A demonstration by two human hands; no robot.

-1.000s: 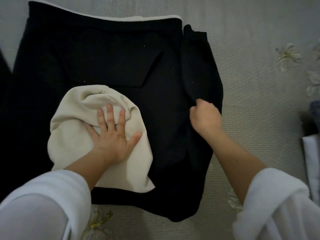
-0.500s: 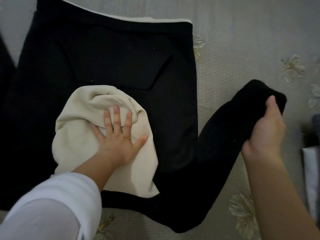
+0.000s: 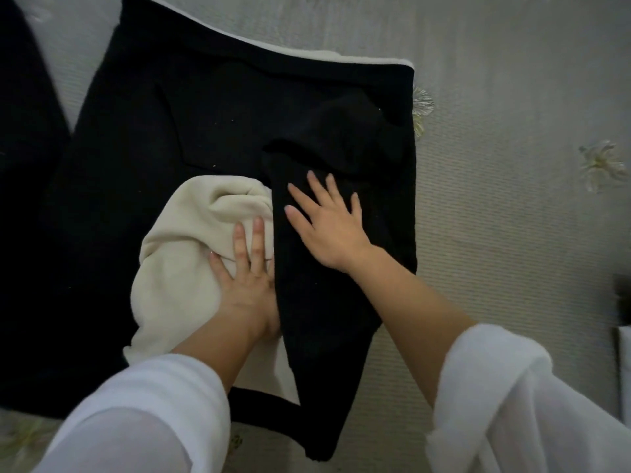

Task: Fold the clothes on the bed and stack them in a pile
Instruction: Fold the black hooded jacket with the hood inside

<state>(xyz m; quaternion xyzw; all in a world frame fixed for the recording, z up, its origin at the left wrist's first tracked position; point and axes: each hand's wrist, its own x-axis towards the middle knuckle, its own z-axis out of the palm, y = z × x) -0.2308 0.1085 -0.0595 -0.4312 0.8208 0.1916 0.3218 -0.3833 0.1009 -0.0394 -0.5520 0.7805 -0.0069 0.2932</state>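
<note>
So, the black hoodie (image 3: 170,131) lies spread out on the bed (image 3: 512,199), its sleeve (image 3: 324,319) laid across the body. My right hand (image 3: 327,227) presses flat on that sleeve, fingers straight and spread, gripping nothing. My left hand (image 3: 247,285) rests flat on the cream hood (image 3: 177,261), thumb side hidden under the sleeve's edge.

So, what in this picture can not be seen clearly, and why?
All in the head view:
- left hand: thumb side hidden under the black sleeve that the right hand presses.
- cream fabric: right part covered by that sleeve.
- dark cloth at left: cut off by the frame edge.
- white item at right: cut off by the edge, blurred.
</note>
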